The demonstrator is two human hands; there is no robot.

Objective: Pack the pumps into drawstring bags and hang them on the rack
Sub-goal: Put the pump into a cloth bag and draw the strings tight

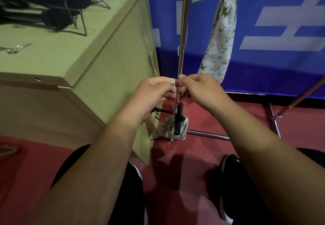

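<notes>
Now fingers of left hand, right hand pinch drawstrings — pull apart evenly, cinch bag over protruding pump.

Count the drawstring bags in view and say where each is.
2. One drawstring bag hangs on the rack, upper right. The second bag dangles on its strings, pinched by the left hand and right hand, beside the cabinet. Others may be out of view.

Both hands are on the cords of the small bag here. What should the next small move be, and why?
Probably draw the pale cords apart to cinch the mouth. The left hand and right hand each pinch them, the small patterned cloth bag dangles below, and the black pump pokes out of its mouth.
</notes>
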